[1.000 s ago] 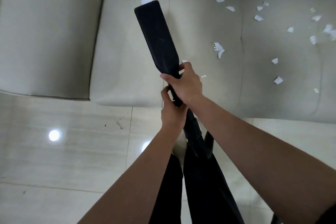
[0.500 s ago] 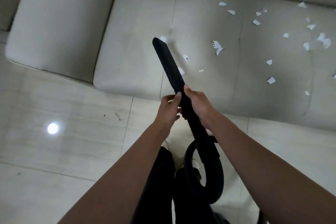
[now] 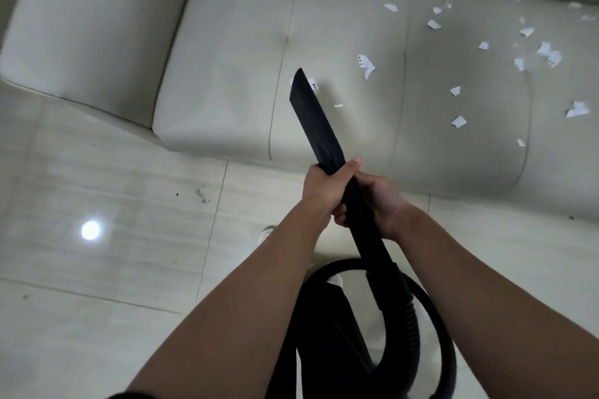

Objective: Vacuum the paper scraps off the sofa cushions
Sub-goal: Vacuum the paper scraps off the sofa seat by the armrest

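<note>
- The nozzle [image 3: 313, 116] tip is covering part of one scrap [image 3: 314, 85] near the cushion's [image 3: 227, 58] middle; whether it is touching the fabric is hard to tell.
- The hose [image 3: 418, 317] is looping under the arms and running off the bottom edge, and the dark mass inside the loop is too murky to identify.
- The sofa is being cut off at the top and right edges, and the farthest scraps are blurring there.
- The left hand [image 3: 324, 185] is gripping the nozzle's base, fingers wrapping round it and thumb lying along the top.
- The right hand [image 3: 381, 201] is clasping the tube just behind the left, the two hands touching.
- Both forearms are reaching forward from the bottom of the view, angling the nozzle down and away over the seat's front edge.
- The cushions are carrying the white scraps [image 3: 366, 63], most of them lying right of the nozzle, well apart from it.
- The armrest [image 3: 90, 16] is sitting to the left, above a glossy floor [image 3: 113, 172].
</note>
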